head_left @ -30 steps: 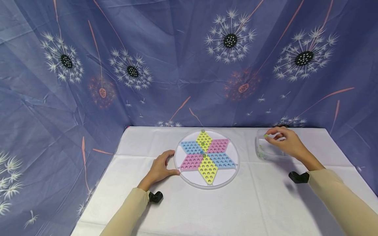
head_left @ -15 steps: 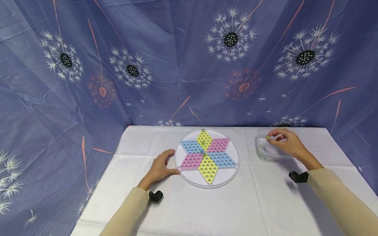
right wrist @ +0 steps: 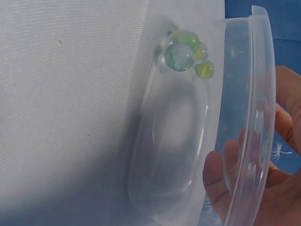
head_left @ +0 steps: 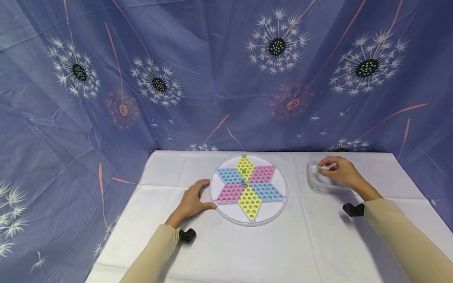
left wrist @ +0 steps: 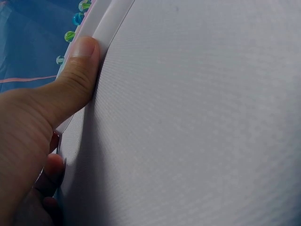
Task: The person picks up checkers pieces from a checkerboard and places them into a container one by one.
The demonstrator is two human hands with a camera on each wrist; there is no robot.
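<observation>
A round white Chinese checkers board (head_left: 226, 214) with a yellow, pink and blue star lies on the table. Several glass marbles sit on it, among them a green marble (head_left: 243, 171) in the upper yellow point. My left hand (head_left: 192, 200) holds the board's left rim, thumb (left wrist: 77, 70) along the edge and fingers curled farther back. Over the clear plastic box (head_left: 311, 173) on the right, my right hand (head_left: 341, 172) pinches a yellow-green marble (head_left: 318, 168) between thumb and fingertips. Several more marbles, including a pale green marble (right wrist: 179, 56), lie gathered at one end of the box.
A white cloth (head_left: 262, 251) covers the table. Behind it and on the left hangs a blue curtain (head_left: 212, 78) with dandelion prints. The box wall (right wrist: 256, 117) rises between the right wrist camera and the fingers. Bare cloth separates board and box.
My right hand has lowered slightly into the box area with the marble still pinched, and its wrist has shifted a little left. The left hand and board stay in place.
</observation>
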